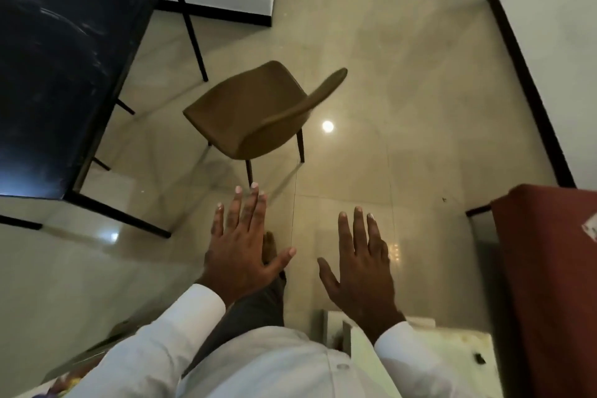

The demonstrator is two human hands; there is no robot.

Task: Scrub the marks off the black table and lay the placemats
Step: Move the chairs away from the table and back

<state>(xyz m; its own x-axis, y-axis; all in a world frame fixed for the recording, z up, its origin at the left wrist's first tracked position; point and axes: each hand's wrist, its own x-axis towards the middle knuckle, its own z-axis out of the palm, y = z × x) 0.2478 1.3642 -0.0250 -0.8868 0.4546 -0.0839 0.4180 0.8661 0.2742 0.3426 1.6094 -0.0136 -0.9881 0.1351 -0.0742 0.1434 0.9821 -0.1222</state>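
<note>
Glossy black marble-look counter (61, 68) on thin black metal legs fills the upper left; pale streaks show across its top, nothing lies on it. One olive-brown padded chair (258, 113) with a curved back and dark slim legs stands on the shiny beige tiled floor (403, 90), just off the counter's near right corner, between that counter and the hands. Left hand (245, 242) and right hand (361, 265), both in white sleeves, are spread flat, palms down, fingers splayed; each grip fully open, empty. Dark red cloth (549, 284) drapes at the right edge. No placemats identifiable.
</note>
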